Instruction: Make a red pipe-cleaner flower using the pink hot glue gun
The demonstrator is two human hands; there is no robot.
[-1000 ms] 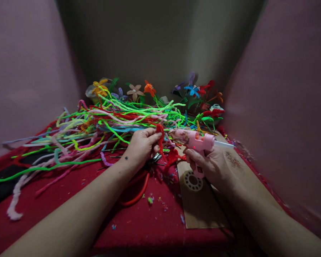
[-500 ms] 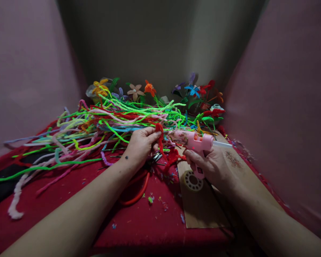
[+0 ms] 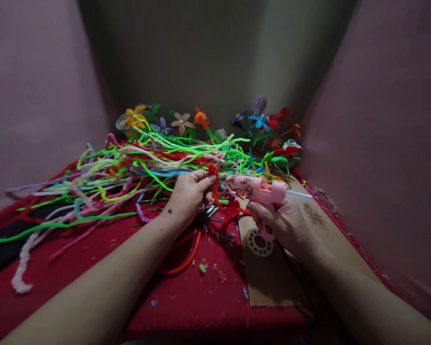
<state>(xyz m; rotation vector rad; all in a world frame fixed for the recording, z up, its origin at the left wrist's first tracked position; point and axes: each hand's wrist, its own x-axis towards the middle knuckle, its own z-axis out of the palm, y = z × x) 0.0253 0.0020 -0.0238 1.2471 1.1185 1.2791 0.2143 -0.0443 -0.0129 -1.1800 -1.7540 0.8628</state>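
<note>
Between its thumb and fingers, my left hand [image 3: 194, 189] pinches a red pipe cleaner piece [image 3: 215, 179] that is bent into a loop at the top. Facing it from the right is a pink hot glue gun [image 3: 260, 188], its nozzle end close to the red piece; whether they touch I cannot tell. My right hand [image 3: 285, 220] is wrapped round the gun's handle, and a clear glue stick [image 3: 299, 194] juts from its back. Below the nozzle, another red fuzzy piece [image 3: 232, 211] lies near the board. Pliers or cutters with red handles [image 3: 187, 258] rest partly under my left hand.
A heap of colourful pipe cleaners [image 3: 158, 158] covers the back and left of the red cloth [image 3: 187, 306]. Finished fuzzy flowers [image 3: 182, 123] stand along the back wall. A wooden board [image 3: 273, 282] carries a tape roll [image 3: 260, 242] at right. Pink walls close in both sides.
Almost nothing differs. The glue gun and both hands stay nearly in place, with only a very slight shift of the red piece.
</note>
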